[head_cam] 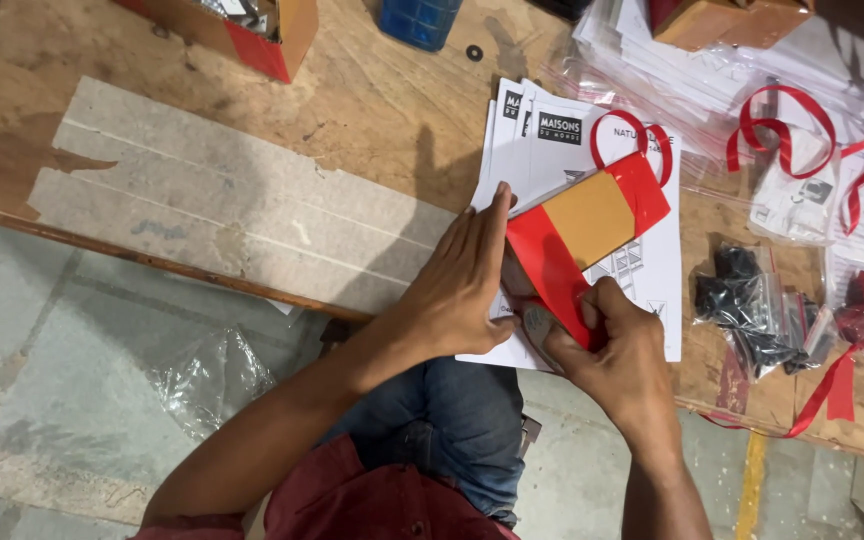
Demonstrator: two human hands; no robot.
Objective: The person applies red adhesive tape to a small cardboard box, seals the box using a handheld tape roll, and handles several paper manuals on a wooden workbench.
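On a worn wooden bench, my left hand presses flat on a small cardboard box atop leaflets; right hand fingers pinch red tape — light, stiff box, best gripped by its edges.

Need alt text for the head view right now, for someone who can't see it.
Seen from above, a person's left hand steadies a small brown cardboard box while the right hand presses red tape around it, over a stack of printed leaflets on a worn wooden workbench. Bagged black hardware lies to the right.
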